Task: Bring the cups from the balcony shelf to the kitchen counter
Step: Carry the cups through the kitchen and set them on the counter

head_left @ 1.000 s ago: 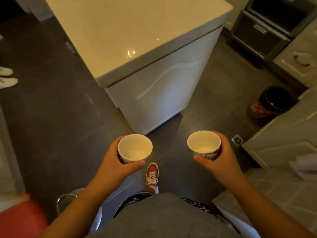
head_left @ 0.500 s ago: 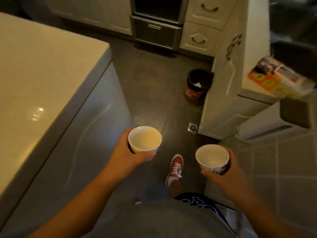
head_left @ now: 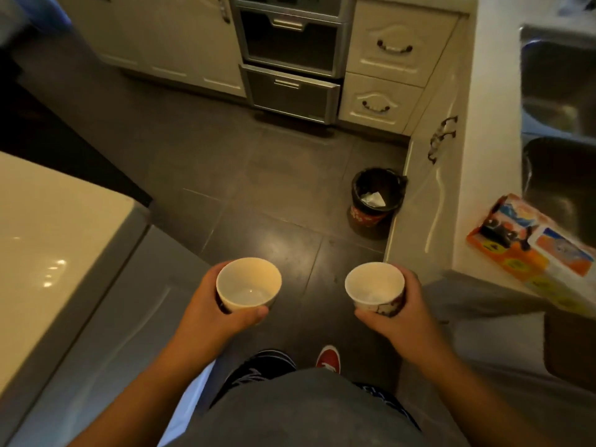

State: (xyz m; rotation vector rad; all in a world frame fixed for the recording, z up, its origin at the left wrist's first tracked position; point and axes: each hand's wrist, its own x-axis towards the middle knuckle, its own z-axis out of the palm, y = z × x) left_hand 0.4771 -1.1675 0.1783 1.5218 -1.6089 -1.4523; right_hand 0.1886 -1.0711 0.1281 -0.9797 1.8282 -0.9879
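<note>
I carry two white cups upright in front of my waist, over the dark floor. My left hand [head_left: 206, 314] is wrapped around the left cup [head_left: 248, 285], which looks empty inside. My right hand [head_left: 400, 314] grips the right cup [head_left: 374, 287], which has a dark pattern low on its side. The kitchen counter [head_left: 483, 156] runs along the right, its near corner just right of my right hand.
A white island top [head_left: 48, 246] sits at the left. A black waste bin [head_left: 374, 198] stands by the right cabinet. An orange packet [head_left: 532, 253] lies on the counter beside a steel sink [head_left: 561, 91]. Drawers and an oven [head_left: 290, 59] line the far wall.
The view has swung right and forward past the island toward the counter and sink. Both hands still hold their cups at the same height.
</note>
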